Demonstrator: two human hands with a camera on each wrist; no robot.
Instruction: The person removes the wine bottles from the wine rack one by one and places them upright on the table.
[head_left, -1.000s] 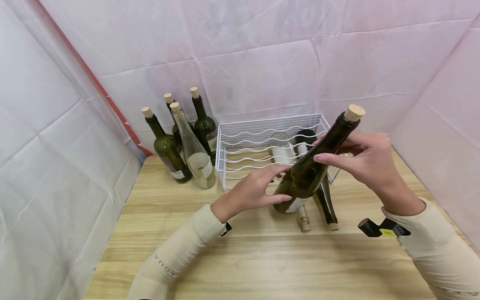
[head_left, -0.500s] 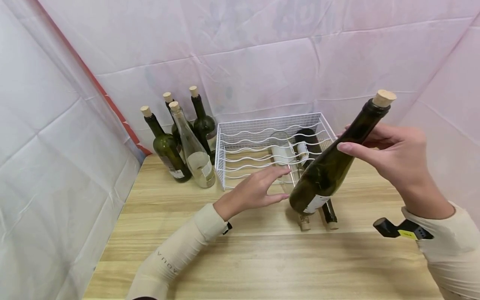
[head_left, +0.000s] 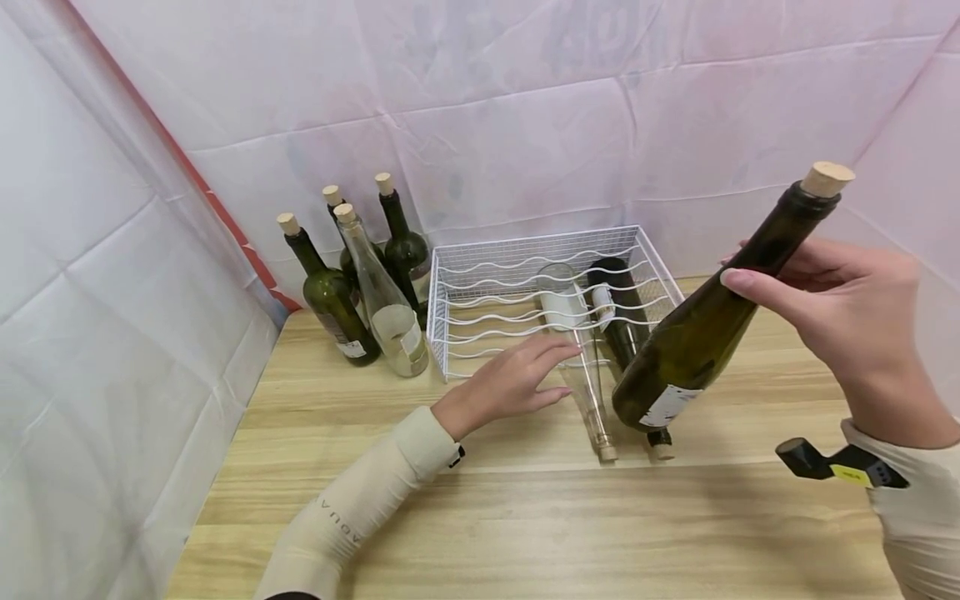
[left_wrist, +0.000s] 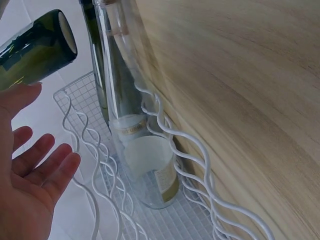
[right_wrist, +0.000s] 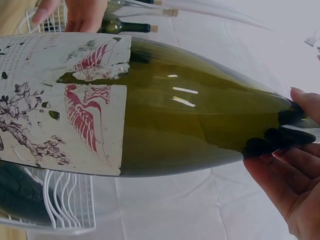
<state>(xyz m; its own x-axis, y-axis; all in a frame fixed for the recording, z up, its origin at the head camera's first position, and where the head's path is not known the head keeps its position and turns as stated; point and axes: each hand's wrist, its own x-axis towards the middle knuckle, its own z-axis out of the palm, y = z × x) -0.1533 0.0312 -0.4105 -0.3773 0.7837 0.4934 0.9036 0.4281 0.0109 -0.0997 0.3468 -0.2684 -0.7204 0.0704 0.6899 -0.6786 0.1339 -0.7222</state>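
My right hand [head_left: 855, 308] grips a corked green wine bottle [head_left: 693, 337] by the neck. The bottle hangs tilted, cork up to the right and base down to the left, in front of the rack. Its torn white label [right_wrist: 95, 110] with a red wing print fills much of the right wrist view. With fingers extended and thumb apart, my left hand [head_left: 510, 383] hovers at the rack's front, holding nothing. Two bottles lie in the white wire rack [head_left: 495, 258], necks toward me: a clear one [head_left: 564, 307] and a dark one [head_left: 624, 287], partly hidden by the held bottle.
Left of the rack several corked bottles stand upright in a cluster, among them a clear bottle [head_left: 393, 321] and a green bottle [head_left: 333, 300]. The wooden table [head_left: 480, 533] meets white sheet walls [head_left: 517, 150] at the back and sides.
My right hand has carried the green wine bottle right and slightly up, its base moving away from my left hand. The left hand stays almost in place, uncovering the clear bottle's neck.
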